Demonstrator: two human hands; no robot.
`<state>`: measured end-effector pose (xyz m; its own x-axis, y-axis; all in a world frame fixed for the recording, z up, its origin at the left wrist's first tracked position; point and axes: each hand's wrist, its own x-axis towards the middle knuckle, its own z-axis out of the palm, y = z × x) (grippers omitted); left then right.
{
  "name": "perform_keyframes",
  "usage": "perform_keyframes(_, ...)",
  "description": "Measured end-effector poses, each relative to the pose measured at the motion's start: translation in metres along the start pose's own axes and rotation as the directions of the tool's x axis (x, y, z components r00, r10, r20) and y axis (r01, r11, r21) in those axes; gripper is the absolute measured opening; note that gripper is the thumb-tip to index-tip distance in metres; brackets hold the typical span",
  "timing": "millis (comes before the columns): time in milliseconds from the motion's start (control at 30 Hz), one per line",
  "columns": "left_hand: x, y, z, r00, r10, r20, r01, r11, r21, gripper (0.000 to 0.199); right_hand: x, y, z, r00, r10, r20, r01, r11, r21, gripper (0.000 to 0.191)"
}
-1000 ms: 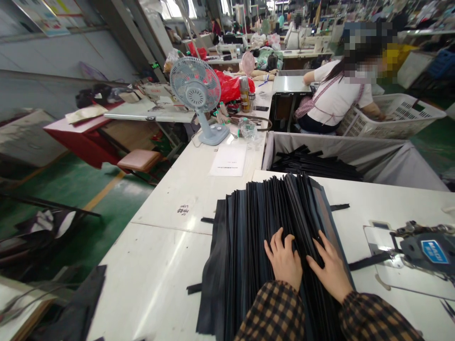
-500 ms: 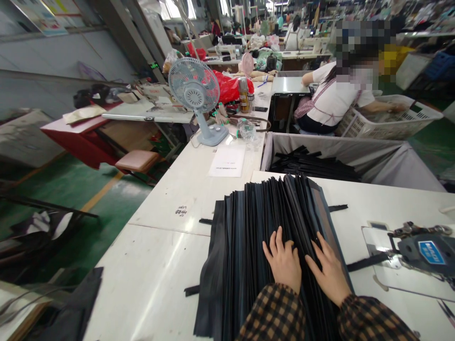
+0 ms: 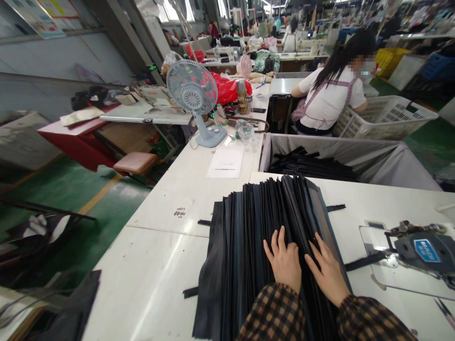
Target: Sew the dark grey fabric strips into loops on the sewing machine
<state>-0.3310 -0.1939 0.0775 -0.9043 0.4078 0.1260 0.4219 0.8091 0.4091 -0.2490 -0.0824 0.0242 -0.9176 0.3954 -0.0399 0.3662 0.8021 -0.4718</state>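
Observation:
A wide stack of dark fabric pieces (image 3: 232, 251), black and navy, stands on edge across the white table (image 3: 149, 274). My left hand (image 3: 286, 260) rests on the folds right of the stack's middle, its fingers spread. Close beside it, my right hand (image 3: 327, 272) lies on the right part of the stack with fingers stretched out. Neither hand is closed around a piece. Black strips poke out from under the stack on both sides. One strip (image 3: 366, 260) runs from the right side to the sewing machine head (image 3: 423, 251).
A grey fan (image 3: 194, 102), a paper sheet (image 3: 225, 162) and a plastic bottle (image 3: 245, 130) sit farther back on the table. Beyond its far edge is a cloth-lined bin (image 3: 373, 158) holding black strips. A person (image 3: 327, 94) sits beside a white basket (image 3: 387, 118). Scissors (image 3: 444, 310) lie at right.
Both hands stay on the stack with almost no shift. The seated person has drawn an arm back from the basket and turned the head. The whole view has shifted slightly.

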Motion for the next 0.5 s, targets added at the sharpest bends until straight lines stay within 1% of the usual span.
perform_keyframes(133, 0.002, 0.003, -0.001, 0.999, -0.008, 0.041, 0.009, 1.0, -0.008, 0.03, 0.0, 0.002, 0.001, 1.0, 0.016, 0.014, -0.016, 1.0, 0.024, 0.047)
perform_keyframes(200, 0.002, 0.005, -0.003, 0.999, -0.014, 0.05, 0.015, 1.0, -0.006, 0.031, 0.001, 0.003, 0.0, 1.0, 0.014, 0.023, -0.015, 0.999, 0.037, 0.047)
perform_keyframes(367, 0.005, 0.01, -0.005, 0.998, -0.035, 0.059, 0.033, 0.999, 0.039, 0.024, 0.001, 0.005, 0.0, 0.999, 0.002, 0.037, -0.003, 0.999, 0.036, 0.047)
perform_keyframes(500, 0.007, 0.011, -0.005, 0.998, -0.01, 0.065, 0.005, 0.998, 0.069, 0.023, 0.001, 0.005, -0.001, 0.999, -0.005, 0.039, 0.005, 1.0, 0.002, 0.051)
